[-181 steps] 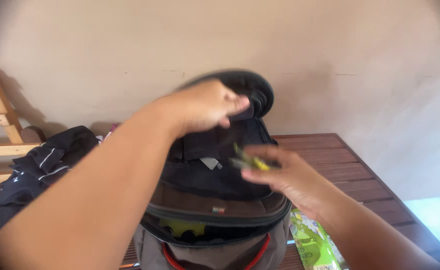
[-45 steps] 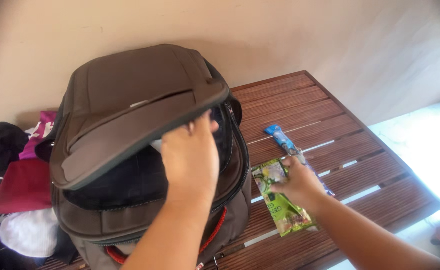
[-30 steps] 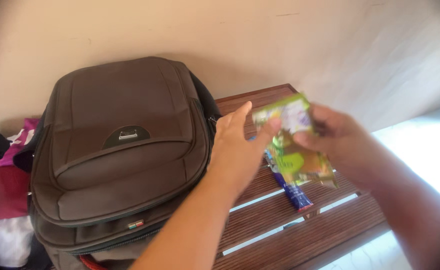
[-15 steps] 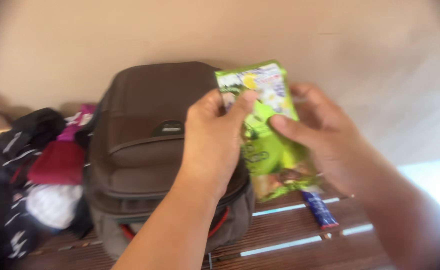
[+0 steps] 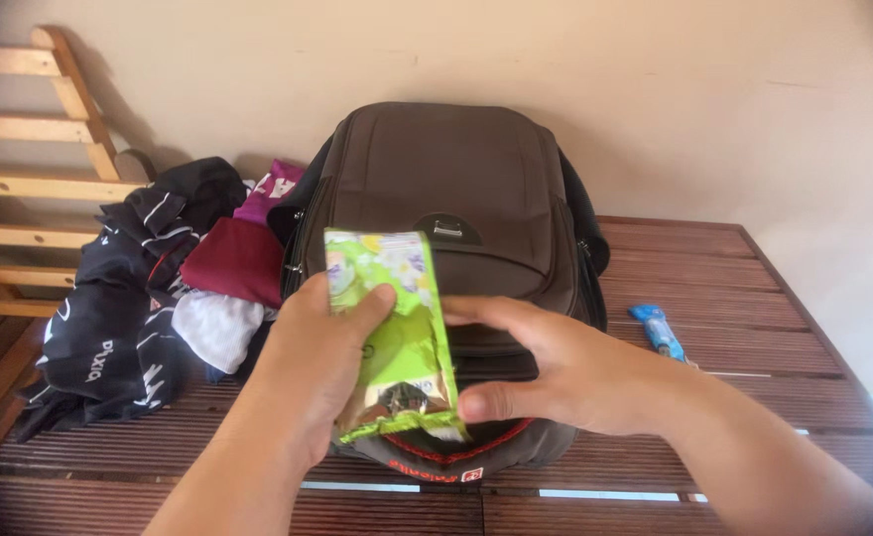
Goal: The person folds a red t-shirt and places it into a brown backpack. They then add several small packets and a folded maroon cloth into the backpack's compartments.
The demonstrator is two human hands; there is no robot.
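Both hands hold a green snack packet (image 5: 397,337) upright in front of a brown backpack (image 5: 456,189). My left hand (image 5: 312,372) grips the packet's left edge with the thumb on its face. My right hand (image 5: 546,367) pinches its right edge and lower corner. The backpack lies closed on the slatted wooden table (image 5: 744,328), its back against the wall, with red trim showing at its bottom edge.
A heap of clothes, black (image 5: 119,298), maroon (image 5: 238,260) and white (image 5: 216,328), lies left of the backpack. A small blue wrapper (image 5: 658,331) lies on the table to the right. A wooden rack (image 5: 30,169) stands at the far left by the wall.
The backpack's flap has come down and the bag is closed. My right hand picked the green packet off the table, my left joined it, and the packet now sits lower, before the bag.
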